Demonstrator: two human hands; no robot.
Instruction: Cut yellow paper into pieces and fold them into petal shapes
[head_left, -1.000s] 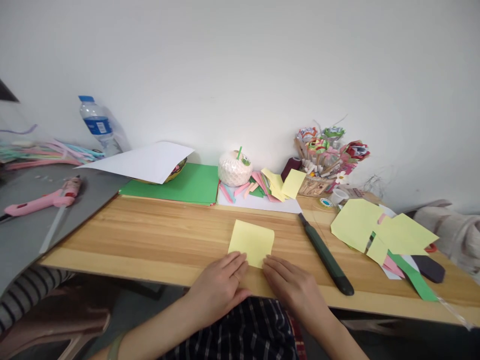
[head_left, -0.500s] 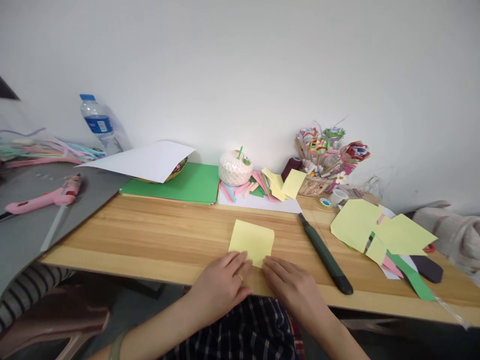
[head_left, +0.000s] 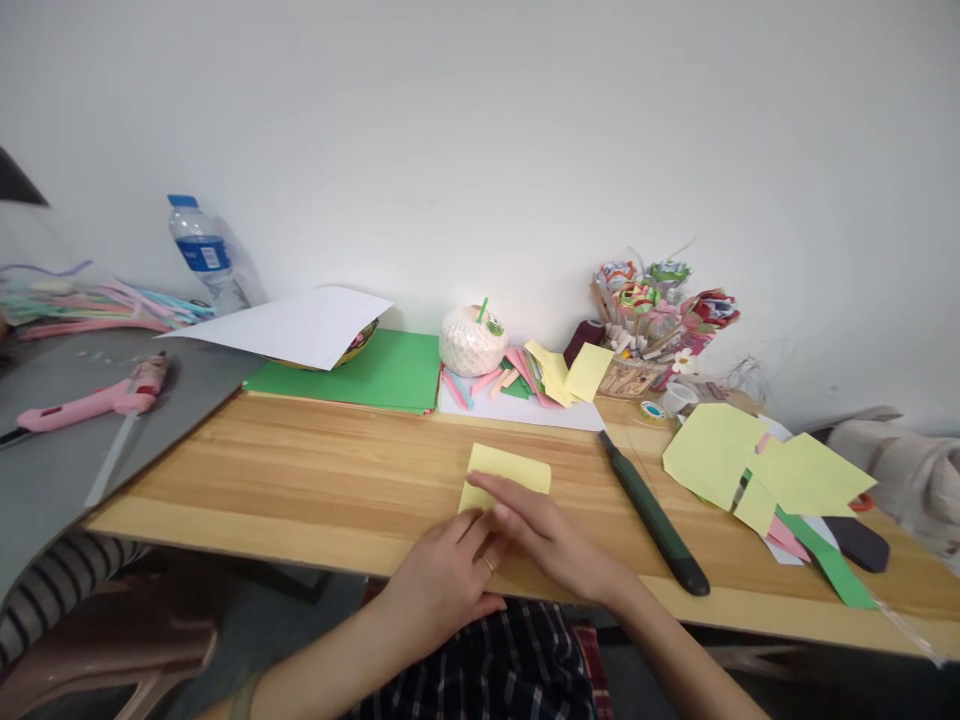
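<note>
A folded yellow paper lies on the wooden table near its front edge, its lower part covered by my hands. My left hand rests on the lower left of the paper, fingers lying flat and a ring on one finger. Across the paper stretches my right hand, its fingers extended to the left, over the fingertips of my left hand. A dark green craft knife or similar tool lies to the right of my hands.
Green sheets, a white woven ball and paper scraps stand at the back. Yellow and green cut papers lie at right. A pink glue gun and a bottle are at left.
My right hand has moved from the paper's lower right corner leftward across the paper, over my left fingertips. My left hand stays at the paper's lower left.
</note>
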